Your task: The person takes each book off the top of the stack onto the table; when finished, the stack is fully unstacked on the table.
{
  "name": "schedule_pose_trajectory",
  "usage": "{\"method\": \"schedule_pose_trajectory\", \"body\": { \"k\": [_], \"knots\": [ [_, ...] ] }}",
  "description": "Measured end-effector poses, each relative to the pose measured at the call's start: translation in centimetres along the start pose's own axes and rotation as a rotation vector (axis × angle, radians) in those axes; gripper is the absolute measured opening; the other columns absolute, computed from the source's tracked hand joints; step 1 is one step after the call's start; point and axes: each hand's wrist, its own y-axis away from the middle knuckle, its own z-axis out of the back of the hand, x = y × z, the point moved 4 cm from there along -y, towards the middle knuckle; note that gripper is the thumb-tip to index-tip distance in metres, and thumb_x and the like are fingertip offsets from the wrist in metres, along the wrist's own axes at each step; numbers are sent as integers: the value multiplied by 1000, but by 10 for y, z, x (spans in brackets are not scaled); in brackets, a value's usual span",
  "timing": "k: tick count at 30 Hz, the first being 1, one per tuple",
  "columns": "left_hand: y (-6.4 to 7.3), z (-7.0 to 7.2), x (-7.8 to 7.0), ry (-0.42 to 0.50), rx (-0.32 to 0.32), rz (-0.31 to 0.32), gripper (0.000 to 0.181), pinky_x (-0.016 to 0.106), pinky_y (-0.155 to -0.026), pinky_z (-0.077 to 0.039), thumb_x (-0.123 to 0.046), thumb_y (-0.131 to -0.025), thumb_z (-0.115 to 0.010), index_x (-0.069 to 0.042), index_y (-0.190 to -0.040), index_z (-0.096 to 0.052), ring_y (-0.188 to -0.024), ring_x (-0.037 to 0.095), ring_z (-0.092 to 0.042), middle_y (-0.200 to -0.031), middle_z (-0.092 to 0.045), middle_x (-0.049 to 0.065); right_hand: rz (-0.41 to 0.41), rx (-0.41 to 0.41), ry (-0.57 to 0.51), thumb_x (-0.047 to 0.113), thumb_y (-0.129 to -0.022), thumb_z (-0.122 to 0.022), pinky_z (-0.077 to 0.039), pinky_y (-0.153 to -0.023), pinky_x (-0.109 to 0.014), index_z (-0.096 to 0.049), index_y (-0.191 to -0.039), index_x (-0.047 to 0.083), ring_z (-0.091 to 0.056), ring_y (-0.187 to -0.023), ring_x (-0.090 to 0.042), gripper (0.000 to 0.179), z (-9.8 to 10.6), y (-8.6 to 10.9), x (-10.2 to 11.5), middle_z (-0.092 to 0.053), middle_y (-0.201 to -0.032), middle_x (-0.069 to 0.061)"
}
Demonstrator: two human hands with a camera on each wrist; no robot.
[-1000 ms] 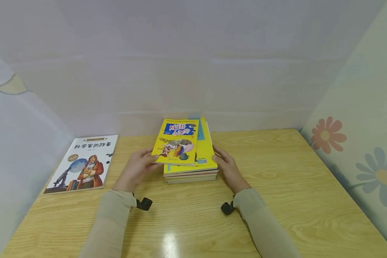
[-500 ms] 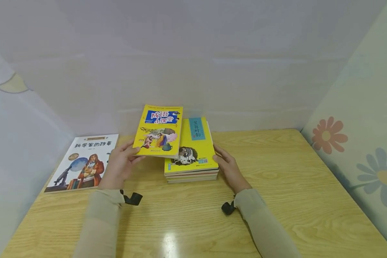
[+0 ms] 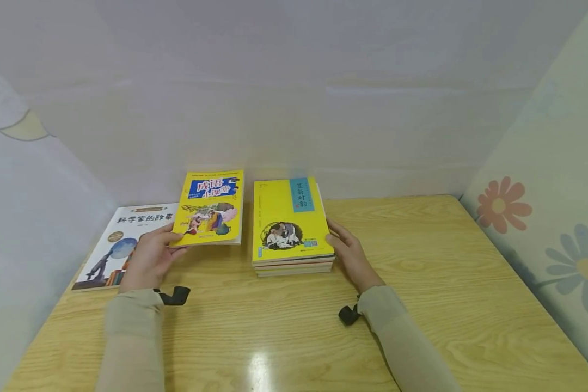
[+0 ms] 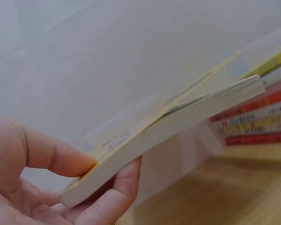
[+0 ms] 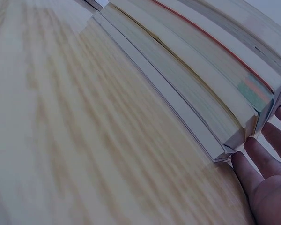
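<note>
My left hand [image 3: 149, 256] pinches a yellow paperback book [image 3: 208, 209] by its near left corner, thumb on the cover and fingers underneath. The book is held above the table; in the left wrist view its page edges [image 4: 178, 126] face the camera and its cover lifts slightly at the far end. To its right stands a stack of books [image 3: 294, 267], topped by another yellow book [image 3: 276, 218] with a blue title panel. My right hand [image 3: 350, 253] rests against the stack's right side. In the right wrist view its fingertips [image 5: 243, 164] touch the corners of the books, fingers fairly straight.
A white book [image 3: 103, 261] with a telescope picture lies flat at the table's left, partly hidden behind my left hand and the held book. The wooden table [image 3: 421, 272] meets a pale wall [image 3: 294, 109] at the back, with flower-patterned panels [image 3: 563, 234] on the right.
My left hand has carried the yellow paperback off the stack and leftward, rising and then dipping a little. The blue-panelled book beneath is uncovered. My right hand stays at the stack.
</note>
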Motion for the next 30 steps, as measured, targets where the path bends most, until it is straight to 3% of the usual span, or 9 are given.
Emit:
{"method": "schedule_pose_trajectory", "body": {
  "k": [1,6,12,17,22,25,27,28,30],
  "knots": [
    [-2,3,2,-15,0,17,67,29,-93,-56,-3,-107,-41,-12,-163,-6,-98,10,-70,-165,-18,15,-3,-2,-1,45,-101,-60,-36,-117,-38,-44,-153,34,-46,-139,-16,55,0,0,0,-39,-158,11],
    [-10,16,11,-123,16,50,69,33,-102,-51,-2,-106,-38,-9,-162,0,-107,9,-65,-169,-5,16,-11,-1,-6,45,-101,-61,-37,-116,-36,-44,-153,33,-47,-139,-17,56,0,0,1,-40,-158,10],
    [-15,25,19,-248,60,93,70,37,-103,-50,-1,-105,-38,-6,-162,2,-106,9,-63,-166,-10,23,-4,9,-19,43,-101,-61,-41,-112,-32,-42,-155,29,-47,-139,-20,58,-1,0,2,-38,-159,6],
    [-16,26,22,-354,62,143,69,35,-101,-52,-2,-105,-40,-2,-161,0,-118,19,-58,-164,-15,27,-11,10,-23,42,-102,-60,-43,-111,-31,-42,-155,29,-48,-138,-20,58,-1,0,1,-39,-159,6],
    [-12,29,22,-633,-5,153,69,29,-94,-56,-9,-105,-44,5,-159,-5,-132,31,-49,-159,-23,32,-26,4,-27,43,-101,-61,-42,-112,-33,-42,-154,31,-51,-136,-19,58,-2,0,2,-42,-156,7],
    [-7,30,15,-862,-76,104,66,27,-76,-58,-12,-103,-49,11,-156,-18,-110,28,-61,-146,-43,33,-28,2,-21,45,-101,-61,-41,-113,-33,-43,-154,32,-50,-136,-17,58,-2,0,2,-42,-156,9],
    [-4,30,8,-988,-130,75,60,29,-65,-54,-17,-103,-49,13,-152,-30,-86,23,-64,-118,-62,28,-22,5,-16,45,-101,-61,-40,-114,-34,-43,-153,32,-49,-137,-17,57,-3,-1,2,-41,-157,10],
    [-3,30,5,-1024,-161,67,56,30,-59,-50,-20,-103,-48,12,-149,-39,-75,20,-61,-102,-65,24,-17,8,-16,44,-101,-61,-39,-115,-34,-43,-154,32,-47,-139,-16,57,-3,-1,2,-40,-157,10],
    [-2,29,1,-1044,-213,55,55,34,-64,-52,-25,-103,-45,11,-146,-45,-75,22,-60,-97,-66,20,-7,10,-15,43,-101,-60,-37,-116,-36,-42,-154,31,-45,-140,-17,57,-3,-1,2,-38,-158,9]
  ]
}}
